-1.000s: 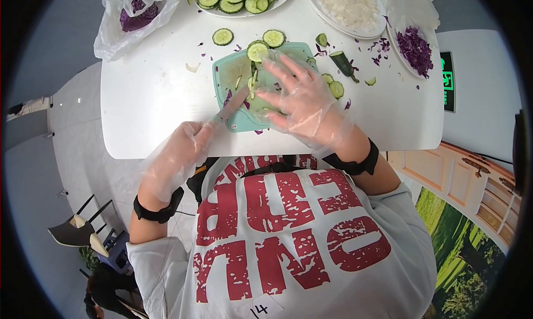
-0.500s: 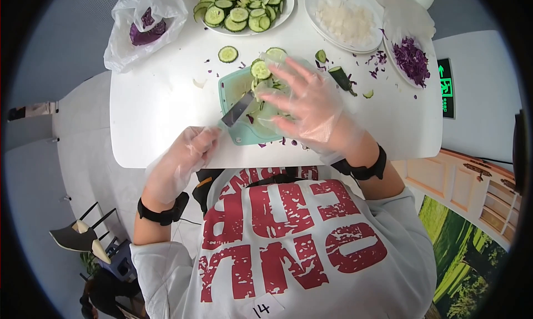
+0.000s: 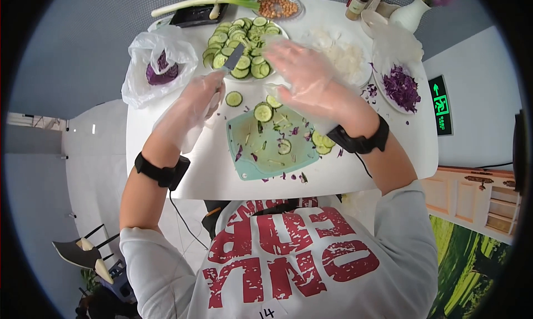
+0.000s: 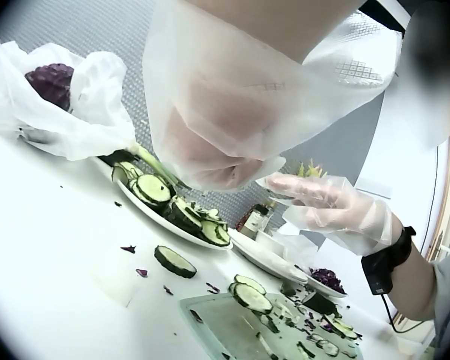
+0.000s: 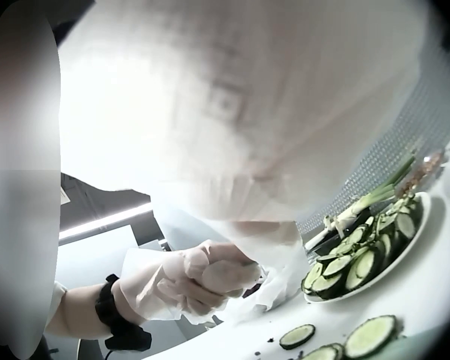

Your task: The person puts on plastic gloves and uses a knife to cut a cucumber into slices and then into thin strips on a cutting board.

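Note:
My gloved left hand grips a knife, its blade over the near left part of a plate heaped with cucumber slices. At that plate's right side is my gloved right hand, fingers straight and together, thumb apart. Nearer the body lies a green cutting board strewn with cucumber scraps and bits of purple cabbage. A cucumber slice rests at its far edge, and another cucumber slice lies on the table. Left fingertips are hidden in the left wrist view.
On the left sits a white plastic bag with purple cabbage. To the right stand a plate of pale pieces and shredded purple cabbage. Behind are a green onion, a dish of peanuts, a bottle and a vase.
Both hands have moved forward from the cutting board to the cucumber plate, the left carrying the knife. The right fingers, spread earlier, are together now. The head view has shifted, showing more of the table's back.

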Action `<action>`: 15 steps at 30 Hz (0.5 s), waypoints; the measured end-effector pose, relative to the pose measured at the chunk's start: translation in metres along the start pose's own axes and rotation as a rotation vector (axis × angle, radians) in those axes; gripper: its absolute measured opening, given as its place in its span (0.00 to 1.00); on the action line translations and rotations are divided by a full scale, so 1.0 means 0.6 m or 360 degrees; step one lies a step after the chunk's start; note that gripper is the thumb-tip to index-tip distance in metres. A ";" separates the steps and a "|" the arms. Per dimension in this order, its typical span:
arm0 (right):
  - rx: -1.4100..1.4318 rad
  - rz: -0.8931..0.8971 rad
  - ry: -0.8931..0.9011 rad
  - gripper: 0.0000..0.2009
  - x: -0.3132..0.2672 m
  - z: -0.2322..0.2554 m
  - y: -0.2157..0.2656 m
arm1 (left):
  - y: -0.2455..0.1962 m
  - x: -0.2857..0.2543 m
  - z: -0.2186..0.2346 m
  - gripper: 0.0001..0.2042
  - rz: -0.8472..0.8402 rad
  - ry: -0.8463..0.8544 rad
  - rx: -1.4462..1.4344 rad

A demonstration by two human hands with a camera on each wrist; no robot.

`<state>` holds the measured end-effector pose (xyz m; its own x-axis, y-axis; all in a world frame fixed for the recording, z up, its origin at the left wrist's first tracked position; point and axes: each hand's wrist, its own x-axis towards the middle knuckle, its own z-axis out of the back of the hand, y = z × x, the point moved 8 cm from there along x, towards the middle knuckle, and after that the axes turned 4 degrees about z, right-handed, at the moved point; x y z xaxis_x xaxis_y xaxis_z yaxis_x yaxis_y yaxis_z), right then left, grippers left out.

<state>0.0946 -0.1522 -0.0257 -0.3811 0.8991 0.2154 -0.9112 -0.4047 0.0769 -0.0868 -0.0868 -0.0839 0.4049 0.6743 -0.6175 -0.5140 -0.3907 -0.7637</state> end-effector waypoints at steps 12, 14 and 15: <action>-0.0187 -0.0065 0.0374 0.32 0.116 -0.088 -0.061 | 0.001 0.046 -0.012 0.20 0.0031 0.0042 -0.0283; -0.0140 -0.0124 0.0383 0.32 0.112 -0.071 -0.074 | 0.009 0.044 0.002 0.20 0.0043 0.0017 -0.0291; -0.0098 -0.0157 0.0411 0.31 0.106 -0.066 -0.077 | 0.015 0.043 0.016 0.21 -0.0028 -0.0062 -0.0156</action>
<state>0.1064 -0.0695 -0.0541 -0.3102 0.9496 -0.0460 -0.9506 -0.3094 0.0239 -0.0884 -0.0667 -0.1048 0.3824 0.7049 -0.5974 -0.4300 -0.4366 -0.7903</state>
